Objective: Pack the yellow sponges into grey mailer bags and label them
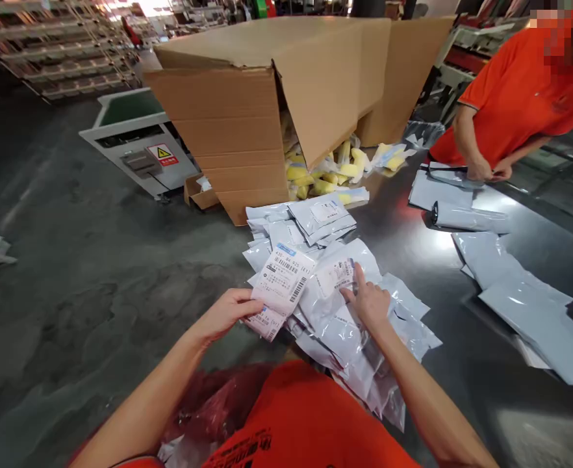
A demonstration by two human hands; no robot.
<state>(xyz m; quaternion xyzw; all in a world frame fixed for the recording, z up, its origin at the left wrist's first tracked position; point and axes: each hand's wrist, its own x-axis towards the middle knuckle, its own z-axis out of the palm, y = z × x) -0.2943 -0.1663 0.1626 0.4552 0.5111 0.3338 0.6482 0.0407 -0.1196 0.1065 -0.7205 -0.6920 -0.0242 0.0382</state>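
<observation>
My left hand (232, 307) pinches a few printed shipping labels (282, 276), one lying partly over another, above the pile's left side. My right hand (371, 302) rests on a white plastic mailer bag (321, 312). Its index finger and thumb are spread apart at the right edge of the label stuck on that bag, the other fingers curled, with nothing visibly gripped. Around both hands lies a loose heap of similar white mailers (323, 218), some with labels on them. The underside of my right hand is hidden.
A large cardboard box (247, 130) stands behind the heap, with yellow items in clear bags (325, 179) spilling from its opening. At right, a co-worker in an orange shirt (515, 84) handles a bag. More mailers (534, 305) lie on the dark metal table (413, 240).
</observation>
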